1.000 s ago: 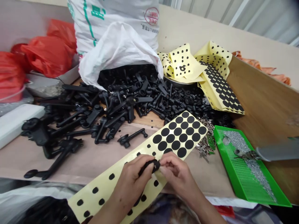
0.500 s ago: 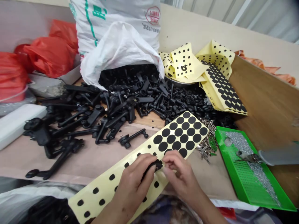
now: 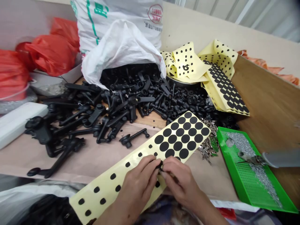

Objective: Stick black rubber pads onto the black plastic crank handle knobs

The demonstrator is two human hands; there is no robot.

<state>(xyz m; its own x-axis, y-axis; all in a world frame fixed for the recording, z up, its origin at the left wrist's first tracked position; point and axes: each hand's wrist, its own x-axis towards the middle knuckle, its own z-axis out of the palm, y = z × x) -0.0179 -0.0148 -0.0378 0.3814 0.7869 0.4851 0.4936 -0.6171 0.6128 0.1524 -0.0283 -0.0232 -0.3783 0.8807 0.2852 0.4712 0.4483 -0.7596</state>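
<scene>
My left hand (image 3: 139,176) is closed around a small black plastic part (image 3: 160,164), most of it hidden behind the fingers. Fingertips of my right hand (image 3: 180,178) pinch at the near end of the same part, so the two hands meet. Below them lies a long pale-yellow sticker sheet (image 3: 107,186). Large round black stickers (image 3: 180,132) fill its far right end, and small black dots are scattered over the rest. Beyond the sheet's left edge rests a black arm-like plastic piece (image 3: 133,138) with a round base.
Black plastic arms (image 3: 98,114) and small parts spill from a white woven sack (image 3: 122,43). At right is a green tray (image 3: 246,187) of small silvery pieces, beside metal clips (image 3: 208,145). More sticker sheets (image 3: 225,84) stand behind. Red bags (image 3: 51,53) and a white block (image 3: 21,125) are left.
My hands have drawn closer together, and the right fingers now press against the black part, which shows less than before. Another round sticker has come into view above the right hand.
</scene>
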